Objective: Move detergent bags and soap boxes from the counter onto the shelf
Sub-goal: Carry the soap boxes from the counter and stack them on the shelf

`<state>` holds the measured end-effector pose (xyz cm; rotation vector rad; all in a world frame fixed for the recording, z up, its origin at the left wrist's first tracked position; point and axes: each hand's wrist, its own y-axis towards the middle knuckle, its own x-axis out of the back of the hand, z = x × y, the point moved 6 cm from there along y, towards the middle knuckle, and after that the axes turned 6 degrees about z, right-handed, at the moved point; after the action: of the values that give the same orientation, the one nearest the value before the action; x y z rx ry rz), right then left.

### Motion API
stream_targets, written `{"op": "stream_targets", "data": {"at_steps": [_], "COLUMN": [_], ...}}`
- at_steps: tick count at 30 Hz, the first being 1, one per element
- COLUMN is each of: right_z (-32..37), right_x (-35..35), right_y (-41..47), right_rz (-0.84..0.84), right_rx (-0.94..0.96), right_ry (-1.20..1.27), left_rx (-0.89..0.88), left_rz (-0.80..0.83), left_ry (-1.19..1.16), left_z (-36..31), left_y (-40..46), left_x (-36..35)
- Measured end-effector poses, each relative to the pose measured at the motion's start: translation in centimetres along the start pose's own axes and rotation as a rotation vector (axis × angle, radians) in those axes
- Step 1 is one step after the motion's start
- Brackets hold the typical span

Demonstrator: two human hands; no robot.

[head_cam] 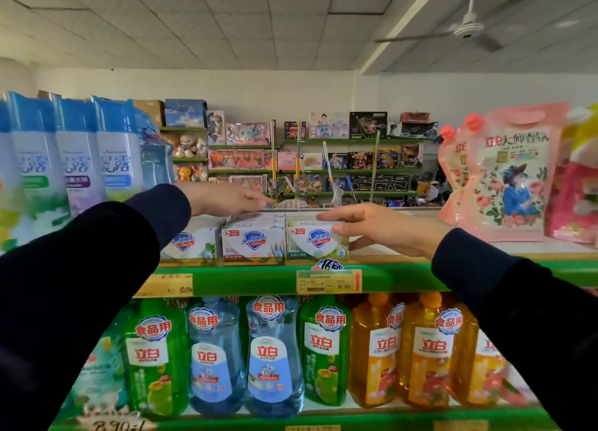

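White soap boxes (281,239) on green shelf (246,280), right hand (375,228) fingers gripping one, left hand (226,200) seemingly loose above.

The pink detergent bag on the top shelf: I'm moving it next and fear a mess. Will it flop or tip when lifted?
The pink detergent bag is a soft pouch, so it will probably sag in the hand. It looks full, so likely heavy for its size. It stands upright beside another spouted pouch, so a sideways push could tip both.

Single head-worn view, level and slightly upward, facing the green shelf (259,276) close up. Soap boxes (254,239) just under the fingertips (323,217); far wall shelves well beyond them.
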<state>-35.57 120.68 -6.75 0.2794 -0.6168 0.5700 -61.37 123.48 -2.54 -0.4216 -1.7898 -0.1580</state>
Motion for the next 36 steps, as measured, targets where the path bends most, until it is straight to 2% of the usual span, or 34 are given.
{"op": "stream_targets", "data": {"at_steps": [3, 12, 16, 22, 27, 32, 36], "right_z": [0.3, 0.5, 0.6, 1.6, 2.2, 1.5, 0.9], "right_x": [-0.3, -0.8, -1.0, 0.4, 2.2, 4.5, 5.1], "right_y": [-0.2, -0.8, -0.8, -2.3, -6.4, -13.2, -19.8], "right_rz": [0.003, -0.043, -0.073, -0.261, -0.491, -0.691, -0.766], "right_rx": [-0.003, -0.020, -0.011, 0.089, 0.142, 0.076, 0.022], "right_ry": [-0.009, -0.015, -0.032, -0.111, -0.291, -0.498, -0.514], "left_rx": [-0.022, 0.001, -0.073, -0.246, -0.433, -0.623, -0.757], "left_rz": [0.044, -0.003, -0.125, -0.318, -0.493, -0.533, -0.540], "left_ry": [-0.017, -0.035, -0.068, -0.116, -0.120, -0.214, -0.270], "left_z": [-0.7, -0.6, -1.3, -4.9, -10.4, -17.2, -22.2], "left_y": [0.3, -1.0, -1.5, -2.7, -3.2, -2.6, -1.9], "left_x": [-1.0, -1.7, -1.6, -1.2, -2.1, -4.2, -6.4]}}
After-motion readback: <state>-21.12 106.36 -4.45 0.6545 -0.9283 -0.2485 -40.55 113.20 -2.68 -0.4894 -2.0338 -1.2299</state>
